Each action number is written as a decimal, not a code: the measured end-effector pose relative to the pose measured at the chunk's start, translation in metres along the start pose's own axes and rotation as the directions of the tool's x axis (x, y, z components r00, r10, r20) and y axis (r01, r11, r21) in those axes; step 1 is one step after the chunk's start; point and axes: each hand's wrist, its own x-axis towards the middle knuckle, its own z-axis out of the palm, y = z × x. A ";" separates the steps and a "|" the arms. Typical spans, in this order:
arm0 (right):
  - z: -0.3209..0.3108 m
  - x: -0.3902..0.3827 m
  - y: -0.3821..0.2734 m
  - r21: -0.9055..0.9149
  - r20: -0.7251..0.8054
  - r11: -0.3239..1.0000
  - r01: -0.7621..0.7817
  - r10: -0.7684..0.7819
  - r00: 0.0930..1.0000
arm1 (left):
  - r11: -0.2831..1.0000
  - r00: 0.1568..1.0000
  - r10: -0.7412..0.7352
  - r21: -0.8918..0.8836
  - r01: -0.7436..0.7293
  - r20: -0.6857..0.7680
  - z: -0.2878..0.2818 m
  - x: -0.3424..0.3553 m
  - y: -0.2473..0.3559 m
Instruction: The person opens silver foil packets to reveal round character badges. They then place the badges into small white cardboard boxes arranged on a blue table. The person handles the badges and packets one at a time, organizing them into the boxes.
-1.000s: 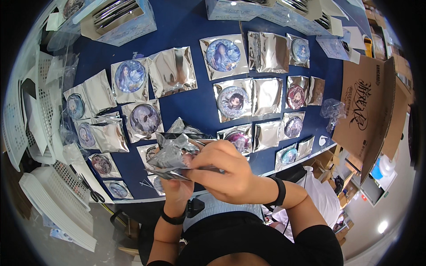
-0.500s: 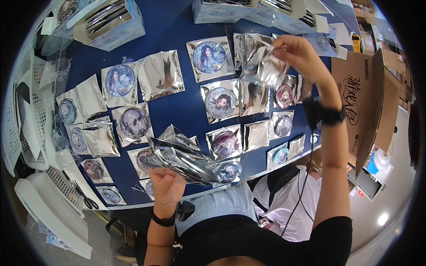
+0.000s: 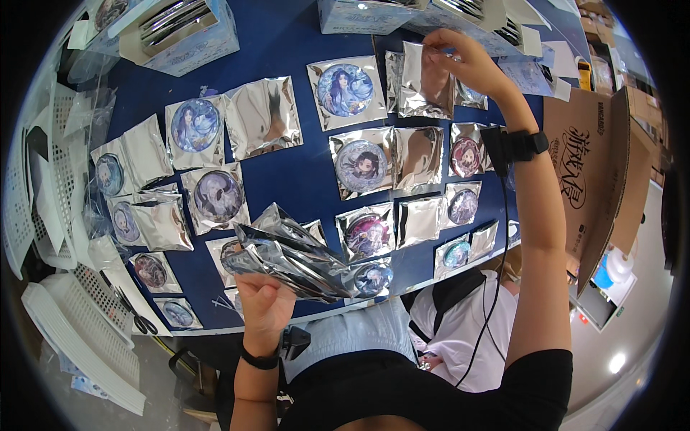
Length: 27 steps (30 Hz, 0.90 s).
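Note:
My left hand [image 3: 266, 302], near the front edge of the table, grips a fanned stack of silver foil packets [image 3: 295, 255]. At the far right my right hand [image 3: 467, 61] is stretched out, its fingers closed on the top edge of a single foil packet [image 3: 425, 90]. That packet lies over other foil packets, left of a partly covered round badge [image 3: 471, 97]. Just left is a large blue badge [image 3: 345, 90] on a foil square. Nearer to me lie a dark-haired character badge [image 3: 361, 165] with a plain packet [image 3: 419, 158] beside it, and a purple-red badge [image 3: 368, 235].
More badges and packets lie in rows at left, including a pale purple badge [image 3: 217, 195]. Boxes of packets [image 3: 180, 36] stand along the far edge. White baskets [image 3: 86, 337], scissors [image 3: 140, 320] and a cardboard carton [image 3: 586, 179] flank the table. A person in white [image 3: 467, 323] is close by.
My right hand has moved away from me, and its packet now lies flat over the far pile instead of tilted above it. My left hand still holds its stack.

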 end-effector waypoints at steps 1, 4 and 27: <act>0.000 0.000 0.000 0.018 0.003 1.000 -0.006 0.006 1.000 | 1.000 1.000 0.008 -0.005 -0.008 -0.009 0.003 0.001 -0.001; -0.002 -0.005 -0.003 0.034 -0.086 0.999 0.040 -0.037 0.996 | 1.000 1.000 0.009 0.018 -0.009 -0.004 0.003 0.001 -0.003; 0.073 -0.077 -0.235 0.447 -0.101 0.862 0.238 -0.216 0.971 | 0.969 0.974 0.216 0.142 -0.204 -0.074 0.007 -0.005 -0.020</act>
